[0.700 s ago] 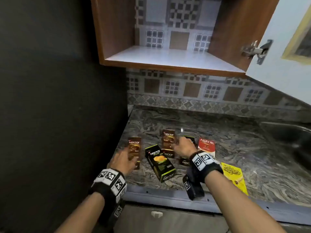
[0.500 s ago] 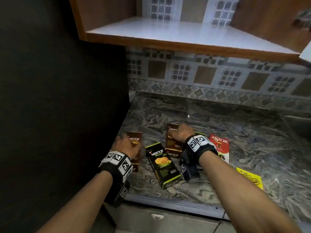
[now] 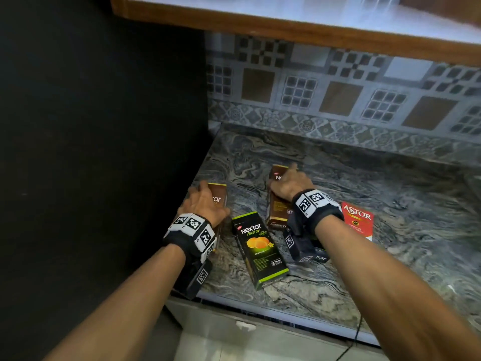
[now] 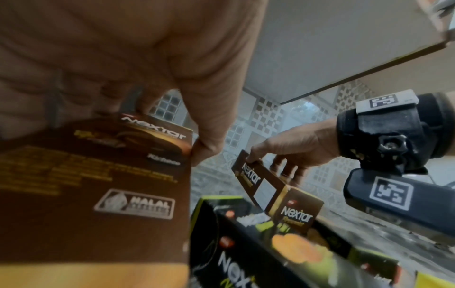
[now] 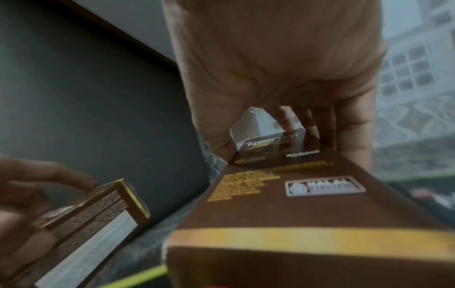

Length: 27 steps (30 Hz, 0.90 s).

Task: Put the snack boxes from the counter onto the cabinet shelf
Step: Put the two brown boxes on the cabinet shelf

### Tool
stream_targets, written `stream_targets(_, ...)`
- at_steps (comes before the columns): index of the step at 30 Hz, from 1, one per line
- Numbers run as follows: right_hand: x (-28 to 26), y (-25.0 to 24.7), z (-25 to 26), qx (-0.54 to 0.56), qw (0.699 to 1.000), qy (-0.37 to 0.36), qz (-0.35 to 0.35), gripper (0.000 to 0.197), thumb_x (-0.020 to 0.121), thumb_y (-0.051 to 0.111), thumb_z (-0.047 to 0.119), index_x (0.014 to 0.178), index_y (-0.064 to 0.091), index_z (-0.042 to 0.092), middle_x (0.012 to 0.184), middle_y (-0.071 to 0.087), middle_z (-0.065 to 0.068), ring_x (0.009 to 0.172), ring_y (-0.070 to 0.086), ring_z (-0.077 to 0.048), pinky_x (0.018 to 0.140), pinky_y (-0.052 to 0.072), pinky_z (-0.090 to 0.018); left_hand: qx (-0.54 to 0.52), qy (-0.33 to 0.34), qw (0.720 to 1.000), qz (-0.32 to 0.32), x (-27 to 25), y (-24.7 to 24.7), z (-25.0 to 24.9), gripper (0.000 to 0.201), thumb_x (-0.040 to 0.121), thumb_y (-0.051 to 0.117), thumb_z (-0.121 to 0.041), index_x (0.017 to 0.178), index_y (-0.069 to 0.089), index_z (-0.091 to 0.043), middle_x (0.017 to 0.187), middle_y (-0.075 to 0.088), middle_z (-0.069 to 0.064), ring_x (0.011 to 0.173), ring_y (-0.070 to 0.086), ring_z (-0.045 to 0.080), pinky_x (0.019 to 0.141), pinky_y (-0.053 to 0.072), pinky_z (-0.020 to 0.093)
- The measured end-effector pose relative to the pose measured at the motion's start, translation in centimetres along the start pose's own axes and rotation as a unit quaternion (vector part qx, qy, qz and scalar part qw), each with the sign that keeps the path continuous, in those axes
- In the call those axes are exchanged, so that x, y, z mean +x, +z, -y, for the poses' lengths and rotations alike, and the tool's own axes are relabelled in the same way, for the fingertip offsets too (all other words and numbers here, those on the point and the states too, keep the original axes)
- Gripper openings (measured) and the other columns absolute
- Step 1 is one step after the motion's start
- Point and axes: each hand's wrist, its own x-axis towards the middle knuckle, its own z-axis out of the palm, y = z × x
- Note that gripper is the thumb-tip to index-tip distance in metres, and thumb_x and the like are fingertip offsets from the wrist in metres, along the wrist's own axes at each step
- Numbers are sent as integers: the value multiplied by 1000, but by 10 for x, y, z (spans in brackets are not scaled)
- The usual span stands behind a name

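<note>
Two brown Nextar boxes are in my hands over the marbled counter (image 3: 390,178). My left hand (image 3: 205,201) grips the left brown box (image 3: 220,195) by its far end, thumb (image 4: 206,152) on its right edge. My right hand (image 3: 286,182) grips the other brown box (image 3: 276,207), thumb on one side and fingers (image 5: 344,136) on the other; in the left wrist view this box (image 4: 261,181) is tilted with its far end raised. A green Nextar Nastar box (image 3: 257,248) lies flat between my wrists. A red Astor box (image 3: 358,220) lies to the right. The cabinet shelf (image 3: 312,29) is overhead.
A dark wall (image 3: 104,126) closes off the left side right beside my left hand. A patterned tile backsplash (image 3: 338,100) runs behind the counter. Another dark Nextar box (image 3: 320,257) lies mostly hidden under my right wrist. The counter's front edge (image 3: 286,313) is near.
Both hands have gone from resting on the brown boxes to gripping them. The right box's far end has come up. The view has dropped, so less of the cabinet shows.
</note>
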Motion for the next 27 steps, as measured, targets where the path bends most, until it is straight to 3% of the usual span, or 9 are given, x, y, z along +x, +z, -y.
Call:
stream_targets(3,-38,-31,13,6,998,-48,-39,87,79,60,60,147,25,19,141,50,-19,124,54,-40,99,45,-47,-19,29,999,-28,-27,-30,-8,97,75,74,-44,150,15,-22,146,33,14,127,44,39,100,38,48)
stream_targets(8,-133,-87,28,44,985,-110,-122,81,76,59,57,144,29,27,136,54,-15,120,56,-39,97,43,-47,-53,99,988,-102,-98,-103,-20,98,76,73,-45,151,13,-27,142,34,14,122,48,40,95,41,48)
stream_targets(16,-275,-190,54,115,932,-226,-259,73,77,61,54,136,30,26,122,57,-11,108,59,-37,84,42,-43,-114,208,942,-238,-211,-223,-34,90,73,72,-46,145,21,-27,133,41,11,116,51,42,91,41,47)
stream_targets(21,-286,-258,88,143,904,-254,-313,69,76,65,52,129,32,21,120,60,-12,105,60,-37,77,41,-39,-123,241,916,-296,-228,-281,-63,87,72,73,-47,143,25,-25,134,44,10,117,52,40,93,42,46)
stream_targets(27,-235,-324,134,177,893,-255,-325,80,74,71,47,133,27,17,123,59,-13,108,61,-36,74,40,-38,-123,263,895,-339,-179,-337,-118,86,71,78,-46,140,30,-23,134,48,11,121,51,35,95,42,49)
